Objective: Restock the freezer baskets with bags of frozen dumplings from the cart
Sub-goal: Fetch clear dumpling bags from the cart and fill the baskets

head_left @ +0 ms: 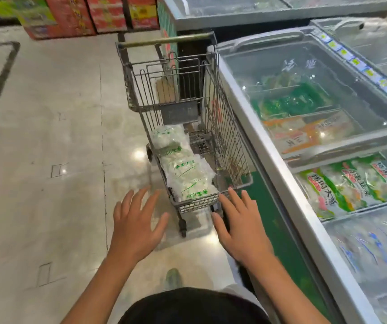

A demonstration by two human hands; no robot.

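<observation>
Wire cart [211, 108] parked tight against the freezer [269, 174] rim, open floor [47, 136] on its left. Clear green-print dumpling bags [183, 167] stacked along the cart's left side. Left hand [136, 228] and right hand [241, 230] hover near the cart's near edge, fingers spread, holding nothing.

Your head view looks steeply down and forward, close over both hands: cart [183, 118] just ahead of fingertips, freezer [288, 174] right of right hand [241, 230]
</observation>
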